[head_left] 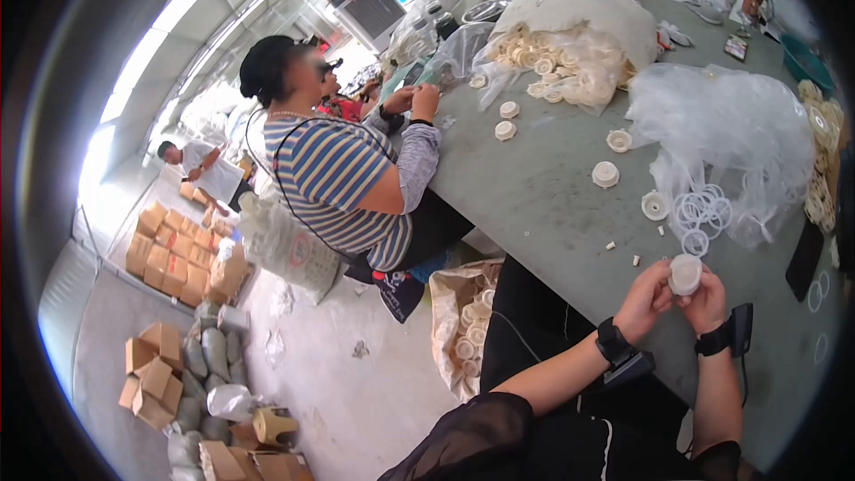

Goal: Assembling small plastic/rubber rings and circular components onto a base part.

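Observation:
Just over the near part of the table, a round off-white plastic cap (686,274) is pinched between both my hands. My left hand (647,303) has its fingers closed on the cap's left side, and my right hand (706,305) grips it from the right. Beyond the hands, white plastic rings (702,212) spill in a pile from a clear plastic bag (721,120). Similar caps lie apart on the table, among them one (655,205) beside the rings and another (606,175) farther off. Two small pale pieces (636,260) lie left of my hands.
A grey-green table (552,214) stretches away from me. A large sack (579,22) spills many caps at the back. Left of the table, a person in a striped shirt (334,165) works at its edge. Below stands an open sack (450,338) of caps. A dark phone-like slab (804,260) lies right.

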`<state>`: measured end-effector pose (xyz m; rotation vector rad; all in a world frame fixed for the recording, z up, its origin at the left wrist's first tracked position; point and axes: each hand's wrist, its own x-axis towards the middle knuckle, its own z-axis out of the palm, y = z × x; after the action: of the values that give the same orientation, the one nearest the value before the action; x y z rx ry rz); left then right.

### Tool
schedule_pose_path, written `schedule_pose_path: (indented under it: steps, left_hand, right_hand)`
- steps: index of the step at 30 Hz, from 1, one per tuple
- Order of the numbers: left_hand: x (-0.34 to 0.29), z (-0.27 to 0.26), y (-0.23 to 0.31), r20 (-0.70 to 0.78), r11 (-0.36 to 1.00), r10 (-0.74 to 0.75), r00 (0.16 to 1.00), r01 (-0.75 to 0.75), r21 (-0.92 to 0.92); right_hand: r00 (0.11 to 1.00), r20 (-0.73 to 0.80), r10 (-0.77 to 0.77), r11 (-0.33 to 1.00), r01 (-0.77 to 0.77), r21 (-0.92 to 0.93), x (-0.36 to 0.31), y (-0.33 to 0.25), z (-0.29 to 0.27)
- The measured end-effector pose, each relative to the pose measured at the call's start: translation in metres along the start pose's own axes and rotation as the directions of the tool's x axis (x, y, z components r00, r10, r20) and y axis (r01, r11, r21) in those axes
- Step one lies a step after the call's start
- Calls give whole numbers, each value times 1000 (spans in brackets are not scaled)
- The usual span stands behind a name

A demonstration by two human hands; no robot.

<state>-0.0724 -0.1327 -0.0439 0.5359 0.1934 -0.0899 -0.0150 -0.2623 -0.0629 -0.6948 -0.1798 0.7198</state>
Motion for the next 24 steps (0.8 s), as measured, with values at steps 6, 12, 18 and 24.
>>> schedule_pose_path:
  steps: [6,12,18,24]
  left_hand:
    - [-5,-10,-18,-113,965,129,985,-99,243]
    - [-3,-15,-19,-151,980,85,985,-55,192]
    - [-5,-15,-28,-125,971,43,991,-12,237]
    - [-1,-7,-4,-79,972,63,995,-43,230]
  right_hand:
    - [993,-63,103,995,-102,13,4,9,-12]
    - [988,-154,7,979,-38,-199,-3,7,5]
    - [990,-141,32,959,-70,-275,-1,12,-21]
    - [996,-28,83,992,-86,-92,2,6,-7]
